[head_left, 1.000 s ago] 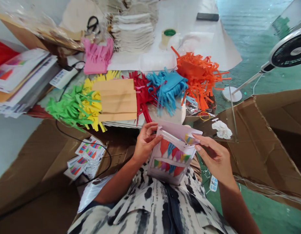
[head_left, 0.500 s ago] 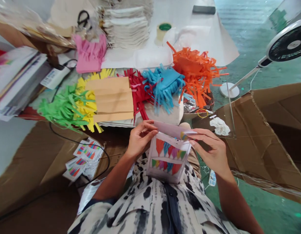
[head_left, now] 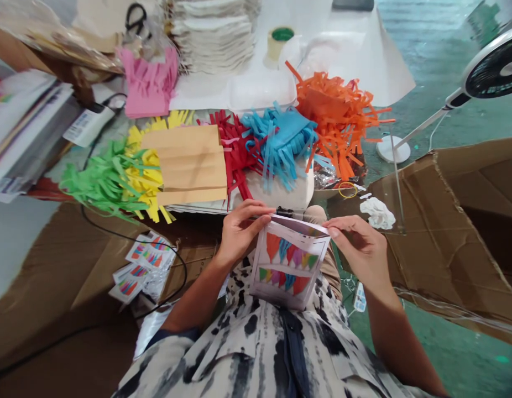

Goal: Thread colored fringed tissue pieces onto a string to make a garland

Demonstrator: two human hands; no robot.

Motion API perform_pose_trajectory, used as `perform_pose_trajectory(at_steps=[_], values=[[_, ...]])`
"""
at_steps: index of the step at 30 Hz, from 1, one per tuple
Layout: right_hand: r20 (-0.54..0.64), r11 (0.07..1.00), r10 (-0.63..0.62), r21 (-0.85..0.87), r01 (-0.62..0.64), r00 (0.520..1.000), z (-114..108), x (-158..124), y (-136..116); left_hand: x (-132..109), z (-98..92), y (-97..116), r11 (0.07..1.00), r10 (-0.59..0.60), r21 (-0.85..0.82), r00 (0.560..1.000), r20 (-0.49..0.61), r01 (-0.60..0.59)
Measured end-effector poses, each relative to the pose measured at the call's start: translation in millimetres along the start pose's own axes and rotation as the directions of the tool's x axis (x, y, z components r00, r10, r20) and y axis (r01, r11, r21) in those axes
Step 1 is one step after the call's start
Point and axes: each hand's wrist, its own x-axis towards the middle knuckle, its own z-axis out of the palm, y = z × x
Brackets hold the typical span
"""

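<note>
I hold a white printed packet showing coloured pennant flags, upright over my lap. My left hand pinches its top left corner, fingers closed on the folded top flap. My right hand pinches the top right corner, fingers closed too. The flap lies folded down along the packet's top edge. Just beyond it, bundles of fringed paper lie on the table: green, yellow, red, blue, orange and pink.
Brown paper bags lie across the yellow fringe. More printed packets sit on cardboard at my left beside a black cable. A tape roll, scissors, stacked white cloth, a fan and an open cardboard box surround me.
The packet's top flap, standing open a second ago, has been folded down flat against the top edge. Both hands kept their pinch at the corners.
</note>
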Motion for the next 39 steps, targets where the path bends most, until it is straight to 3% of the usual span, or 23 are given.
perform_pose_trajectory(at_steps=[2, 7, 13, 19, 24, 29, 33, 36, 39], values=[[0.045, 0.999, 0.036, -0.006, -0.035, 0.998, -1.1, 1.7, -5.1, 1.5, 0.4, 8.0, 0.999, -0.033, 0.012, 0.999, -0.005, 0.033], [0.068, 0.995, 0.102, -0.019, -0.101, 0.993, -5.2, 1.3, -14.1, -1.7, 2.9, 16.3, 0.953, -0.275, -0.127, 0.961, 0.023, 0.276], [0.098, 0.996, 0.080, 0.028, -0.083, 0.992, -6.2, 2.2, -19.1, -8.7, 8.6, 9.5, 0.875, -0.336, -0.353, 0.940, 0.052, 0.332], [0.104, 0.982, 0.162, 0.078, -0.170, 0.981, -9.0, 3.3, -15.1, -14.6, 19.2, 10.3, 0.856, -0.356, -0.401, 0.935, 0.003, 0.327], [0.056, 0.981, 0.192, 0.027, -0.194, 0.980, -2.1, 0.0, -20.9, -18.7, 27.5, 4.7, 0.869, -0.303, -0.438, 0.948, -0.102, 0.231], [0.078, 0.993, 0.114, -0.033, -0.112, 0.990, -9.1, -0.5, -22.0, -20.7, 30.2, 3.2, 0.894, -0.217, -0.416, 0.973, -0.081, 0.165], [0.120, 0.986, 0.161, -0.057, -0.155, 0.980, -21.2, 3.7, -20.3, -20.2, 32.2, 10.5, 0.998, 0.059, -0.033, 0.998, -0.028, -0.060], [0.122, 0.982, 0.185, -0.071, -0.177, 0.975, -24.3, 5.4, -20.9, -18.8, 34.9, 16.8, 0.904, 0.288, 0.290, 0.948, 0.135, -0.316], [0.101, 0.978, 0.199, -0.079, -0.192, 0.975, -23.7, 4.4, -21.3, -16.0, 38.8, 21.1, 0.779, 0.394, 0.406, 0.877, 0.275, -0.477]])
